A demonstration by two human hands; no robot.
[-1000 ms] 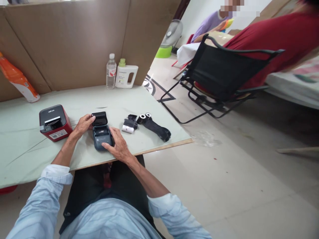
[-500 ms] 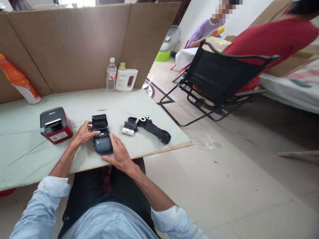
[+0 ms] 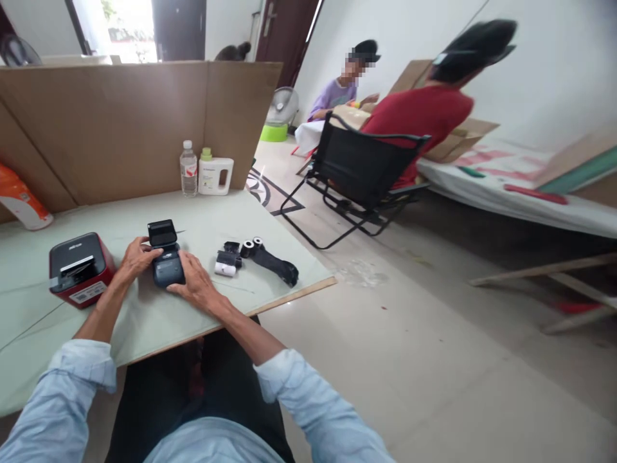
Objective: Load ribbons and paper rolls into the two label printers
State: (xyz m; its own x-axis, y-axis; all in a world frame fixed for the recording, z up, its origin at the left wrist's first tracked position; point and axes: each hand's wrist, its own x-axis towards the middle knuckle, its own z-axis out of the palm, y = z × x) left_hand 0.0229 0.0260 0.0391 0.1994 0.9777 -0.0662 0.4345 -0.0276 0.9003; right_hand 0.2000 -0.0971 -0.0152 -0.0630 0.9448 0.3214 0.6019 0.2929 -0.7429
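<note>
A small dark portable printer (image 3: 168, 272) lies on the table with its lid (image 3: 162, 233) flipped up. My left hand (image 3: 136, 258) grips its left side, the thumb reaching over the open compartment. On the right side rests my right hand (image 3: 198, 284), fingers along the edge and thumb near the front corner. What lies inside the compartment is too small to make out. Right of the printer are a cluster of black and white rolls (image 3: 227, 262) and a black strip (image 3: 274, 262) with two small rolls at its far end. A red and black boxy machine (image 3: 80, 265) stands left of my left hand.
Along the cardboard screen (image 3: 139, 128) stand a clear bottle (image 3: 189, 170), a white jug (image 3: 214, 177) and a leaning orange bottle (image 3: 22, 199). The table's edge (image 3: 294, 296) runs close on the right. Beyond it are a black folding chair (image 3: 359, 157) and two seated people.
The view has swung right and up, so the table sits further left in it. Both hands stay at the portable printer, and its lid is still raised.
</note>
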